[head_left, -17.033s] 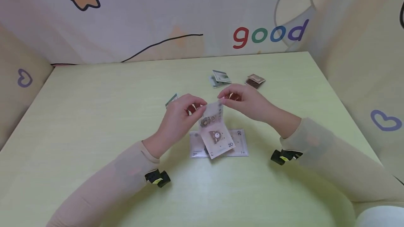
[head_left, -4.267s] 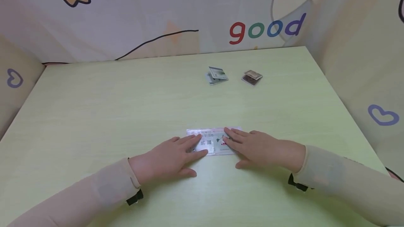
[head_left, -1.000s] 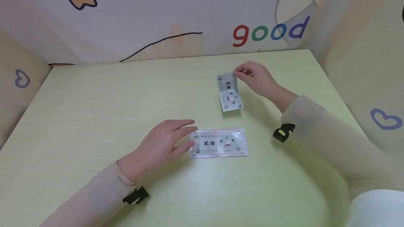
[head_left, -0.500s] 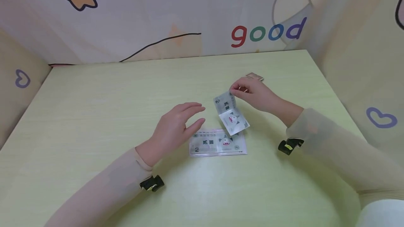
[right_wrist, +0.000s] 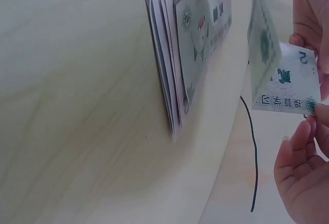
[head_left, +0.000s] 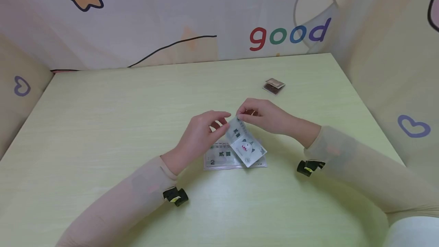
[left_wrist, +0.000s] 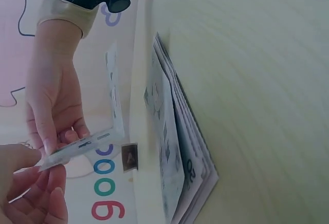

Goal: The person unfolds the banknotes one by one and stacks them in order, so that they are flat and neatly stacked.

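Observation:
A pale green toy banknote, marked 2 with a cartoon face and creased across its middle, hangs tilted above the table. My right hand pinches its upper corner between thumb and fingers. At the other upper corner, my left hand has its thumb and fingertip on the note's edge; the left wrist view shows the corner between them. Beneath lies a flat pile of toy banknotes, another 2 note on top. In the left wrist view a 20 note shows under that top note.
A small folded brown banknote lies at the far right of the pale table. Printed cloth walls rise behind and at both sides. Part of a white rounded object shows in the bottom right corner.
My right hand has brought the folded 2 note from the back of the table toward the pile. My left hand has moved up and taken the note's other corner. Earlier, both hands pressed the pile.

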`<state>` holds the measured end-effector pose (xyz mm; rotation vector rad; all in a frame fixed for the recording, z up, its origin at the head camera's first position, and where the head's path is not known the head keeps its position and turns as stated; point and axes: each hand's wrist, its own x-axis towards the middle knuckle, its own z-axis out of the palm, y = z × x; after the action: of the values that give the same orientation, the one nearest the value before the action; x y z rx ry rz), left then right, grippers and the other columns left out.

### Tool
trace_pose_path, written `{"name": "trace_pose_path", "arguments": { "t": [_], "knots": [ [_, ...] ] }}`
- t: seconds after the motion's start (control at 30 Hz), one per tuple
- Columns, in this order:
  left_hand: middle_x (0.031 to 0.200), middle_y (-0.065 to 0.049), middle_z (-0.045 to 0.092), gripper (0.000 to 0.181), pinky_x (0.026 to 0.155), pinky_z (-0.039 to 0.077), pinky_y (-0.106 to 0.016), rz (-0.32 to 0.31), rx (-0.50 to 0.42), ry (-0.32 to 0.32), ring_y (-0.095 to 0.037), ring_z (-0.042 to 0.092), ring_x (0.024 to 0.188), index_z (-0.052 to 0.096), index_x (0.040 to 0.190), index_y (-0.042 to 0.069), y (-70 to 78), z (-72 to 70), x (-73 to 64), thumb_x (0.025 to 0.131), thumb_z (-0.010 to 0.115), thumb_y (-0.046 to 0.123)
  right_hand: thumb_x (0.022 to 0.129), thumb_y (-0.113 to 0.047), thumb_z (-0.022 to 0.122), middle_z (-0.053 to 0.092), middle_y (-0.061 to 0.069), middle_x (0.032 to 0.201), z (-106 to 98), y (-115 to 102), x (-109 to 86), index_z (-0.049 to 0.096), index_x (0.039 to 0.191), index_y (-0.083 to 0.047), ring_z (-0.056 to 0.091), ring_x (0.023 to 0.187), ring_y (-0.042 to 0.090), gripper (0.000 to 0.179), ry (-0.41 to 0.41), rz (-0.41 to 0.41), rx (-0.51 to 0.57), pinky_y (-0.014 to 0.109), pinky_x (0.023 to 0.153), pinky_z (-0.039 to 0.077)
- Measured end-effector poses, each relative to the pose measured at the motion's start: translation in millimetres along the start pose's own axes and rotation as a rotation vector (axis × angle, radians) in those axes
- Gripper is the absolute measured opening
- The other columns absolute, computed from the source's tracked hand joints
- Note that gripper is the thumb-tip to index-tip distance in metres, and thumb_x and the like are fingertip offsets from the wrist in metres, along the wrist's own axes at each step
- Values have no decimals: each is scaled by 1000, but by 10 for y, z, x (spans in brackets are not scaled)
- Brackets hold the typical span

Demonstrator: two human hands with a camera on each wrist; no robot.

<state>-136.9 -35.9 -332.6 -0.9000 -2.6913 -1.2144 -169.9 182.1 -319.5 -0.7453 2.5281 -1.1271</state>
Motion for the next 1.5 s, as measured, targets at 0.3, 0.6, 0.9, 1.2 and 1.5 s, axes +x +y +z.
{"name": "trace_pose_path", "arguments": {
  "t": [0.3,0.6,0.9,1.2,1.5],
  "knots": [
    [88,-6,64,25,64,50,-19,-56,-21,17,-14,59,70,66,111,2,-30,36,-21,87,64,5,88,-22,66,58,3,95,118,-147,-38,62,109,-8,52,85,19,25,21,70,-238,29,71,47],
    [89,-4,62,27,60,51,-21,-154,-133,93,-13,57,65,65,114,4,-81,2,-74,88,63,5,76,-56,68,61,12,114,270,-273,-242,59,120,-2,58,97,26,70,-59,38,-801,39,83,49],
    [91,-7,58,30,65,53,-24,-184,-283,110,-22,63,67,61,118,3,-36,-4,-102,88,61,3,75,-56,69,58,15,118,332,-254,-335,55,125,2,57,98,28,78,-52,74,-839,39,81,50],
    [93,-7,54,42,64,52,-24,-234,-342,70,-21,64,70,53,129,7,-56,-19,-163,88,61,3,82,-44,69,53,17,127,320,-242,-338,40,138,3,54,110,28,79,-52,135,-738,41,87,49],
    [101,-13,54,46,71,54,-29,-295,-551,3,-23,64,80,47,135,7,-106,-66,-181,90,58,0,82,-39,70,46,16,135,297,-232,-343,36,141,0,47,120,29,78,-43,137,-622,43,92,46]
  ]
}}
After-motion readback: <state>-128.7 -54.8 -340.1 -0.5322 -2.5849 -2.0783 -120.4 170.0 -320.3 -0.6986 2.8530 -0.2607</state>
